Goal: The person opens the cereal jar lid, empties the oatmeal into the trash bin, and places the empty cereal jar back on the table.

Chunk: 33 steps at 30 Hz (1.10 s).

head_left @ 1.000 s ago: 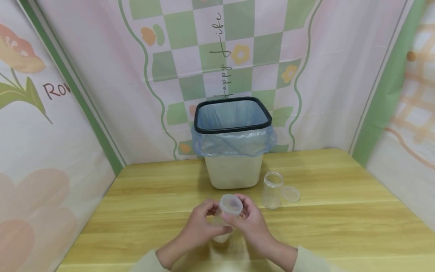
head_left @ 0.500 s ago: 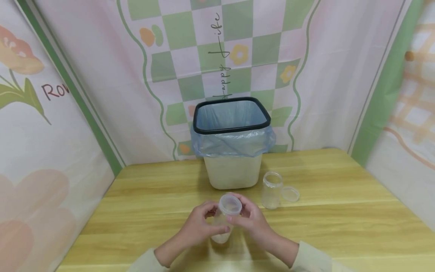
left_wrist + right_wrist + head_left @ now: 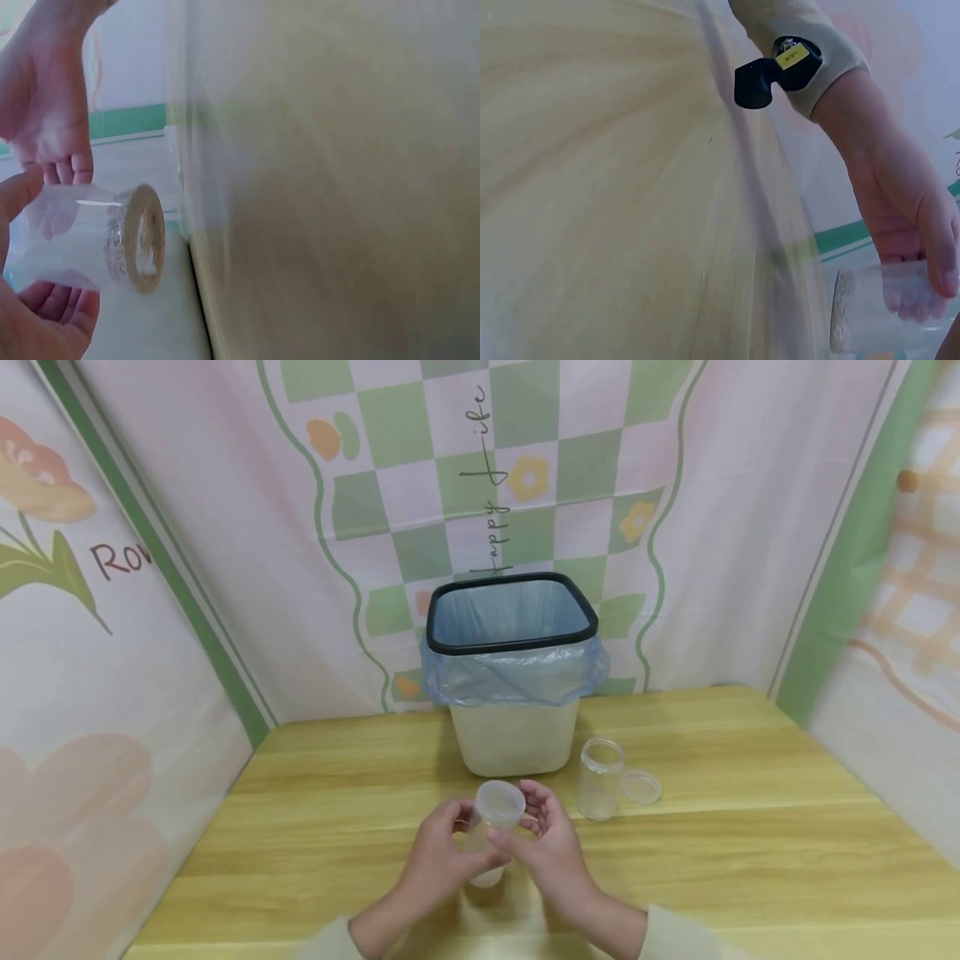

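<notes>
A clear plastic jar [image 3: 487, 876] with a translucent lid [image 3: 500, 802] on top is held between both hands. My left hand [image 3: 431, 860] grips the jar's body, its thumb across the front and fingers behind the far side. My right hand [image 3: 553, 864] has its thumb on the front just under the lid, while its fingers curve beside the lid's right edge. In the left wrist view the jar [image 3: 90, 232] lies sideways in the picture, with a grainy look around its base. Its base also shows in the right wrist view, where the left hand [image 3: 907, 195] wraps the jar.
A bin [image 3: 514, 739] with a black rim and blue liner stands at the back of the wooden table [image 3: 337, 793]. Right of it stands a second clear jar [image 3: 600, 785], uncovered, with a loose clear lid [image 3: 642, 787] beside it. Printed curtains [image 3: 225, 527] enclose the table.
The held jar has shifted slightly left and away from the body, and stands more upright. My right fingers have spread off the lid's edge. Bin, second jar and loose lid stay put.
</notes>
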{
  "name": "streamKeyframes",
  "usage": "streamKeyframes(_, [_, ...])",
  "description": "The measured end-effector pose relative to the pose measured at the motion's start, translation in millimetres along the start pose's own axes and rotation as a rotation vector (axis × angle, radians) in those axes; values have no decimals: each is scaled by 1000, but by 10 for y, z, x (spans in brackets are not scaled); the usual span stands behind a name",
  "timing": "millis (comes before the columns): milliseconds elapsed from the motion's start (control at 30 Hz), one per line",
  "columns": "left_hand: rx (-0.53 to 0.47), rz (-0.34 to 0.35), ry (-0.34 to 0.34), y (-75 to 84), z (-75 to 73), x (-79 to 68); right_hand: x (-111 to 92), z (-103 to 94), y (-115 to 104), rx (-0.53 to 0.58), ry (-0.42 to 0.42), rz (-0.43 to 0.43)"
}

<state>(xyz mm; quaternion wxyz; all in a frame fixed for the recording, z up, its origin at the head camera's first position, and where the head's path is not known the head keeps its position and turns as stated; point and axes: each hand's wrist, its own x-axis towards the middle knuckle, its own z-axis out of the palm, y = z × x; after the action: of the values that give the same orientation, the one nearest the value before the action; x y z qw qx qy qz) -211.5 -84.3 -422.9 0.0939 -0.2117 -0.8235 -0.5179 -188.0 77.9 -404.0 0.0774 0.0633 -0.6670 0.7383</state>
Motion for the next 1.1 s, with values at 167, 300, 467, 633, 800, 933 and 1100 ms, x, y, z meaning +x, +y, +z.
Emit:
streamKeyframes(167, [60, 54, 47, -22, 81, -37, -46, 72, -20, -4, 43, 18])
streamKeyframes(300, [77, 91, 64, -46, 113, -51, -56, 88, -18, 1, 56, 51])
streamKeyframes(467, [73, 94, 56, -48, 109, -61, -40, 58, -3, -6, 28, 64])
streamKeyframes(633, [22, 82, 3, -40, 59, -52, -2, -36, 5, 28, -69, 82])
streamKeyframes(800, [-67, 49, -83, -54, -12, -32, 86, -168, 2, 46, -209, 44])
streamKeyframes(933, [-130, 22, -169, -64, -60, -15, 132, -261, 9, 29, -330, 1])
streamKeyframes(1100, [-163, -16, -235, -76, -94, 4, 153, -341, 24, 50, -473, -43])
